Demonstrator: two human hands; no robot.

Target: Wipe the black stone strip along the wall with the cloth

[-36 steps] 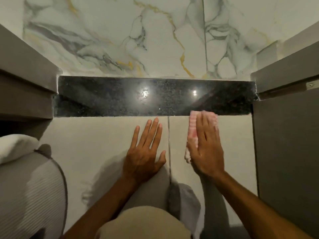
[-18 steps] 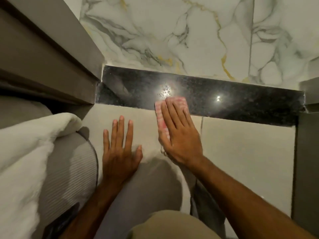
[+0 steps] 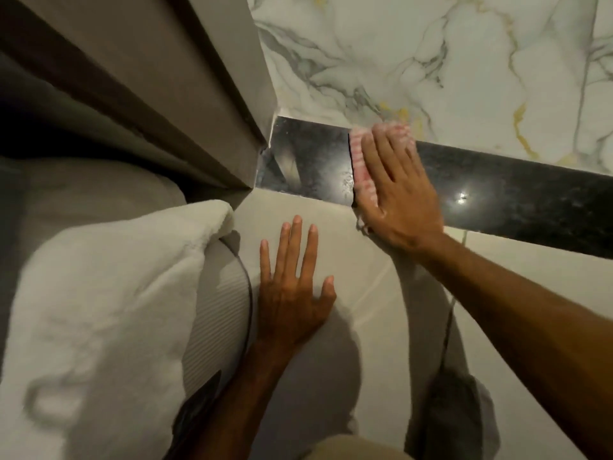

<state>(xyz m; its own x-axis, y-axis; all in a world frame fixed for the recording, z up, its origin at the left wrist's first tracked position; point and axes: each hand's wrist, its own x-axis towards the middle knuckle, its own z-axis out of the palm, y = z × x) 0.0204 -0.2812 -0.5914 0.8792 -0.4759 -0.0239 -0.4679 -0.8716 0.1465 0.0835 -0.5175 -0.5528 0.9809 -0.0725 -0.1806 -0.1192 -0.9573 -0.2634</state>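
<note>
The black stone strip (image 3: pixel 517 197) runs along the foot of the marble wall, glossy with light spots on it. My right hand (image 3: pixel 398 190) lies flat on a pink-and-white cloth (image 3: pixel 360 161) and presses it onto the strip near its left end. The cloth covers the strip's full width and its top edge touches the marble. My left hand (image 3: pixel 295 287) rests flat on the pale floor tile below the strip, fingers spread, holding nothing.
A grey cabinet side (image 3: pixel 185 94) closes off the strip's left end. A white fluffy towel (image 3: pixel 99 310) lies on a ribbed grey mat (image 3: pixel 219 313) at the left, close to my left hand. The marble wall (image 3: pixel 464 61) rises behind the strip.
My right hand has slid the cloth from the floor tile up onto the strip and leftward along it toward the cabinet corner. My left hand has also shifted left on the floor tile.
</note>
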